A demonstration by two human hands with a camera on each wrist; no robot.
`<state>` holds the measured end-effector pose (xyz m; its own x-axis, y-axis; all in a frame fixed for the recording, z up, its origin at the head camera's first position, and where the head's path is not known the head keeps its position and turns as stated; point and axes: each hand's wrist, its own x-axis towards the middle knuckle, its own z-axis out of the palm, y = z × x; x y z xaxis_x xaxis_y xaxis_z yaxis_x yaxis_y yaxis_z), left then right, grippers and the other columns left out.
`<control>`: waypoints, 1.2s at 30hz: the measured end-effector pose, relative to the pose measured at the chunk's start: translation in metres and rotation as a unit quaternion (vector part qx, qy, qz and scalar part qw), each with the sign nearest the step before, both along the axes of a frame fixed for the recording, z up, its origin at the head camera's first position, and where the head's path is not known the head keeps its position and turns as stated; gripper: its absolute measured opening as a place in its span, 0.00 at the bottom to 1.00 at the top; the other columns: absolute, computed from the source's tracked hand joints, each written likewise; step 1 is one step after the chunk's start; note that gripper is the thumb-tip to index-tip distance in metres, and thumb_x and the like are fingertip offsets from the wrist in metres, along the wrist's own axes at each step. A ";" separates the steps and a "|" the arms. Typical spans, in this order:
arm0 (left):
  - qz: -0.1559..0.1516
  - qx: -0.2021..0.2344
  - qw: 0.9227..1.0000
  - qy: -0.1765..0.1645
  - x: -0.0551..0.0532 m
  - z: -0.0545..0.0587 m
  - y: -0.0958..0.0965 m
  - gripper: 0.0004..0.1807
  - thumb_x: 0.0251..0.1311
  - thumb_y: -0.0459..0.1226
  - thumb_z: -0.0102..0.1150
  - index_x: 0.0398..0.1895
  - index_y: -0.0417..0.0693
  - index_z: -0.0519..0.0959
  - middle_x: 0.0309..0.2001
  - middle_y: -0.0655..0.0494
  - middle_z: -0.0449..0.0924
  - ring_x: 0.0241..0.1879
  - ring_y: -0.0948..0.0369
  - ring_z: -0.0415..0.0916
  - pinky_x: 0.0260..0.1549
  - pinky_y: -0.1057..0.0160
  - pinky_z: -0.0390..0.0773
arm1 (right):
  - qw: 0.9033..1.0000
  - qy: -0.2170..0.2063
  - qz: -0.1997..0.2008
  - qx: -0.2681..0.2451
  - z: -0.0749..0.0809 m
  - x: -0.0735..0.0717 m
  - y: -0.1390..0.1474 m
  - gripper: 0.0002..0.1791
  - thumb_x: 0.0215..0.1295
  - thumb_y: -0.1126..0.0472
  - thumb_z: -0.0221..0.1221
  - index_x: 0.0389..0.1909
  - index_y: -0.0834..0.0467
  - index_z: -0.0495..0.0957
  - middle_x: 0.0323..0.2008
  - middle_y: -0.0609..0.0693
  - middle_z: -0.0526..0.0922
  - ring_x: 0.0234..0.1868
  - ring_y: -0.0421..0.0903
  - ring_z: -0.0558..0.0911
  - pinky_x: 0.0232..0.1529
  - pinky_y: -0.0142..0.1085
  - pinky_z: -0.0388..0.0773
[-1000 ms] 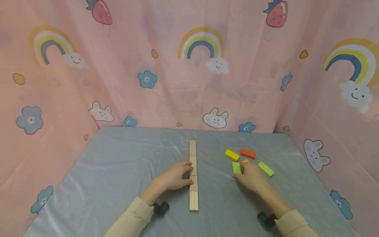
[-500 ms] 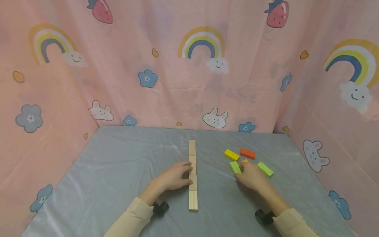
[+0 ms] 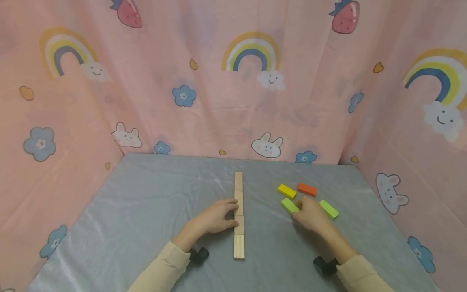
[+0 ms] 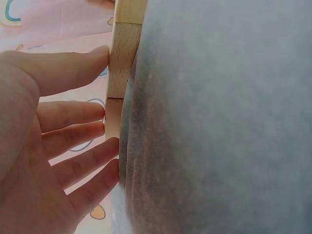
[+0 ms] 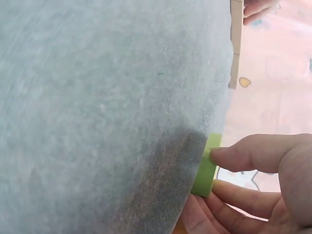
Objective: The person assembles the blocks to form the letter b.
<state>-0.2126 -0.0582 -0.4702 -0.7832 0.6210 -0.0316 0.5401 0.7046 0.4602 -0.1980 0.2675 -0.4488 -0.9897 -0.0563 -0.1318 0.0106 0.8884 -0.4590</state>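
Several plain wooden blocks lie end to end in a straight row on the grey cloth. My left hand rests along the row's left side, thumb and fingertips touching the middle blocks; its fingers look extended in the left wrist view. To the right of the row, my right hand pinches a light green block between thumb and fingers. The right wrist view shows the thumb on one long side of that green block. A yellow-orange block is almost wholly hidden by the right hand.
Beyond the right hand lie a yellow block and an orange-red block. Another light green block lies just right of the hand. A pink patterned curtain encloses the back and sides of the grey-covered table.
The pinched green block has turned, from pointing straight away to slanting up-left, and shifted slightly left. My right hand moved a little with it. My left hand and the wooden row stay put.
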 end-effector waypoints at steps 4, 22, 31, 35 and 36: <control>0.001 -0.001 1.000 -0.001 0.000 0.000 0.000 0.31 0.67 0.48 0.66 0.68 0.44 0.75 0.73 0.50 0.67 0.72 0.51 0.64 0.69 0.52 0.67 | 1.000 0.013 -0.004 -0.009 0.000 -0.001 -0.001 0.17 0.57 0.65 0.64 0.46 0.71 0.84 0.39 0.58 0.84 0.36 0.51 0.78 0.42 0.51 0.80; 0.003 -0.007 1.000 -0.004 0.001 0.000 -0.001 0.31 0.68 0.49 0.65 0.69 0.45 0.75 0.74 0.51 0.66 0.73 0.52 0.63 0.70 0.53 0.66 | 0.994 0.073 0.040 -0.066 0.001 -0.006 -0.026 0.20 0.57 0.67 0.67 0.50 0.72 0.83 0.41 0.59 0.85 0.39 0.51 0.82 0.43 0.49 0.83; 0.005 -0.010 1.000 0.000 0.000 0.000 -0.001 0.30 0.68 0.49 0.65 0.69 0.45 0.75 0.73 0.51 0.67 0.72 0.52 0.64 0.70 0.53 0.66 | 0.991 0.070 0.067 -0.087 0.000 -0.009 -0.046 0.19 0.59 0.68 0.67 0.52 0.70 0.83 0.44 0.57 0.84 0.40 0.49 0.80 0.44 0.47 0.82; 0.008 -0.009 1.000 0.002 0.001 -0.001 -0.001 0.31 0.67 0.49 0.66 0.68 0.45 0.75 0.73 0.52 0.67 0.72 0.52 0.64 0.69 0.53 0.66 | 0.990 0.065 0.078 -0.094 0.000 -0.011 -0.053 0.19 0.59 0.68 0.66 0.52 0.68 0.83 0.43 0.55 0.84 0.40 0.48 0.80 0.43 0.45 0.82; 0.008 -0.009 1.000 0.002 0.001 -0.001 -0.001 0.31 0.67 0.49 0.66 0.68 0.45 0.75 0.73 0.52 0.67 0.72 0.52 0.64 0.69 0.53 0.66 | 0.990 0.067 0.083 -0.093 0.001 -0.011 -0.055 0.19 0.59 0.68 0.66 0.52 0.68 0.84 0.43 0.54 0.84 0.40 0.48 0.80 0.43 0.45 0.82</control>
<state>-0.2120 -0.0595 -0.4711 -0.7934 0.6073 -0.0405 0.5298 0.7218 0.4454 -0.2092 0.2123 -0.4482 -0.9727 -0.2305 0.0276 -0.2002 0.7724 -0.6028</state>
